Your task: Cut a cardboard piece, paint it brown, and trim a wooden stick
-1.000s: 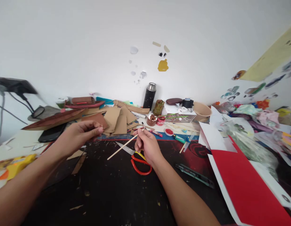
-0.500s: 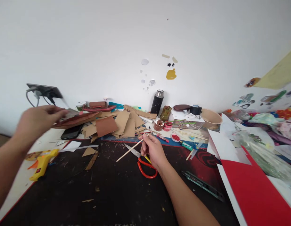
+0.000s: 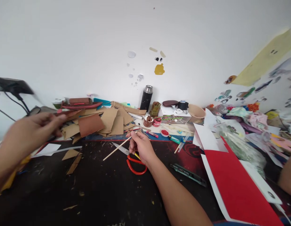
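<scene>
Wooden stick [image 3: 115, 150]: pinched at its upper end between right hand's [image 3: 141, 146] thumb and fingers, slanting across the blades of the red-handled scissors [image 3: 136, 166]. Left hand [image 3: 39, 127], blurred, overlaps the brown boat-shaped piece [image 3: 71, 115]; whether it grips this, cannot tell.

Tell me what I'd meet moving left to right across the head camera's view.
Left hand, square reddish-brown card, right hand, oval dark maroon case, round tan bowl, flat bright red sheet.
</scene>
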Motion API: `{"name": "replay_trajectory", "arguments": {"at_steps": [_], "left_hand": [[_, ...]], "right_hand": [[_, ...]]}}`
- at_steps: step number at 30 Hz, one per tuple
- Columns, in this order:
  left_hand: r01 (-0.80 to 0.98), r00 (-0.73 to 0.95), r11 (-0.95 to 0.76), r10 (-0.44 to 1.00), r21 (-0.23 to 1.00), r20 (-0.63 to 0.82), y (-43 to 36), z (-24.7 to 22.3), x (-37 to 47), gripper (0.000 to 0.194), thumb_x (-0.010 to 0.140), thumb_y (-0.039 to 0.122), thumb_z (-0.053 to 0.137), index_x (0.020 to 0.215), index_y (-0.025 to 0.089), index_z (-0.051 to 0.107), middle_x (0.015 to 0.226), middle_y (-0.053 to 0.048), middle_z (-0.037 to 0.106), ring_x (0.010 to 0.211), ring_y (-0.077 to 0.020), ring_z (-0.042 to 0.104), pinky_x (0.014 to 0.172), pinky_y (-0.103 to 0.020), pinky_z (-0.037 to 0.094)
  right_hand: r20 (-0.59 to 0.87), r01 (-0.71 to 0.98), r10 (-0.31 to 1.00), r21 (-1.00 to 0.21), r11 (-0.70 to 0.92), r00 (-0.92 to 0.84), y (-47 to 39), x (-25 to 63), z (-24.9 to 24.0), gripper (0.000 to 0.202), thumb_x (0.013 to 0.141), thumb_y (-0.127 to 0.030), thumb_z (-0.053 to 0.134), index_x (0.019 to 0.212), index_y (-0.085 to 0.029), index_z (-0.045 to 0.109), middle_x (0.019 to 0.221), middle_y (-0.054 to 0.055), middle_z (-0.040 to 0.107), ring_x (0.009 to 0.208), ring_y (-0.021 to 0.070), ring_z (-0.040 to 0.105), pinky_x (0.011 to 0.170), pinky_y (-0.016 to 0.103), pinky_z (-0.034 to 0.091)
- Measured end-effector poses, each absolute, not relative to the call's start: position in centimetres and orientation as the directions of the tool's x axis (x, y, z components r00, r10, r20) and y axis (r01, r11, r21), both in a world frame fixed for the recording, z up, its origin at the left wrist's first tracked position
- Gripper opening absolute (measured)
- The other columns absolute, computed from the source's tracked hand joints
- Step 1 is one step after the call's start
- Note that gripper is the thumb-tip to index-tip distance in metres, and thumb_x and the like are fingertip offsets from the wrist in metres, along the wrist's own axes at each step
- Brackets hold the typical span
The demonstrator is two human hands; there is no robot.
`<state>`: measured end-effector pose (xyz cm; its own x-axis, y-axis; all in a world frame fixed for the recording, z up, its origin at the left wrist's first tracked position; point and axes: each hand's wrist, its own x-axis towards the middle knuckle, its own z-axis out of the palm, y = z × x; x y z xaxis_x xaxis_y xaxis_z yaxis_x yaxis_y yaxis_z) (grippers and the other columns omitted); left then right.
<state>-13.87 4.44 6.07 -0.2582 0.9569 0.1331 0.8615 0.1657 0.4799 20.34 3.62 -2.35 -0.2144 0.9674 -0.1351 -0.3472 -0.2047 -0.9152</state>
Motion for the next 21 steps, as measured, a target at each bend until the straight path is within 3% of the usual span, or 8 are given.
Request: {"name": "replay_trajectory", "arguments": {"at_steps": [2,5,7,12,16,21], "left_hand": [[0.834,-0.049,-0.026,0.991,0.551,0.121,2.7,5.7,-8.9,0.057,0.088,0.074,0.047,0.080,0.022,0.069,0.076,-0.003,0.076,0.072,-0.0238,0.067,0.074,-0.033,0.051],[0.720,0.231,-0.225,0.970,0.656,0.079,1.6,3.8,-3.9,0.064,0.086,0.074,0.059,0.121,0.022,0.074,0.122,-0.009,0.080,0.112,-0.0321,0.072,0.100,-0.041,0.053],[0.651,0.328,-0.265,0.943,0.712,0.052,1.7,2.5,-2.1,0.067,0.087,0.074,0.058,0.131,0.024,0.071,0.129,-0.009,0.078,0.118,-0.0323,0.072,0.102,-0.041,0.054],[0.599,0.449,-0.325,0.893,0.732,0.029,2.7,1.5,-0.5,0.048,0.097,0.062,0.053,0.121,0.027,0.074,0.119,-0.004,0.081,0.105,-0.0272,0.076,0.089,-0.034,0.057],[0.616,0.440,-0.335,0.897,0.713,0.042,3.2,1.3,-0.3,0.045,0.097,0.061,0.050,0.099,0.025,0.076,0.095,-0.003,0.081,0.087,-0.0250,0.074,0.076,-0.031,0.054],[0.637,0.366,-0.336,0.924,0.694,0.111,3.1,0.7,-0.9,0.044,0.095,0.063,0.053,0.093,0.025,0.076,0.088,-0.003,0.079,0.080,-0.0244,0.071,0.072,-0.032,0.050]], "right_hand": [[-0.136,-0.349,0.965,-0.913,-0.210,-0.225,3.6,20.4,-2.3,0.051,0.081,-0.066,0.078,0.094,-0.017,0.072,0.050,-0.007,0.055,0.040,0.0102,0.054,0.037,0.019,0.034],[-0.139,-0.350,0.961,-0.911,-0.218,-0.238,3.6,20.3,-2.3,0.051,0.082,-0.066,0.078,0.097,-0.017,0.073,0.051,-0.007,0.055,0.040,0.0103,0.055,0.037,0.019,0.035],[-0.135,-0.353,0.960,-0.909,-0.219,-0.247,3.6,20.3,-2.4,0.052,0.082,-0.066,0.077,0.099,-0.017,0.073,0.052,-0.007,0.056,0.041,0.0102,0.054,0.037,0.019,0.035],[-0.113,-0.377,0.957,-0.902,-0.212,-0.267,3.6,20.3,-2.3,0.055,0.080,-0.067,0.079,0.101,-0.017,0.074,0.053,-0.006,0.059,0.040,0.0100,0.054,0.037,0.019,0.034],[-0.109,-0.370,0.953,-0.904,-0.213,-0.283,3.6,20.3,-2.1,0.055,0.081,-0.068,0.077,0.101,-0.016,0.074,0.054,-0.005,0.060,0.040,0.0099,0.054,0.037,0.019,0.035],[-0.083,-0.318,0.959,-0.933,-0.170,-0.270,3.3,20.0,-2.1,0.051,0.085,-0.066,0.075,0.100,-0.017,0.076,0.053,-0.006,0.059,0.040,0.0096,0.055,0.037,0.019,0.036]]}}
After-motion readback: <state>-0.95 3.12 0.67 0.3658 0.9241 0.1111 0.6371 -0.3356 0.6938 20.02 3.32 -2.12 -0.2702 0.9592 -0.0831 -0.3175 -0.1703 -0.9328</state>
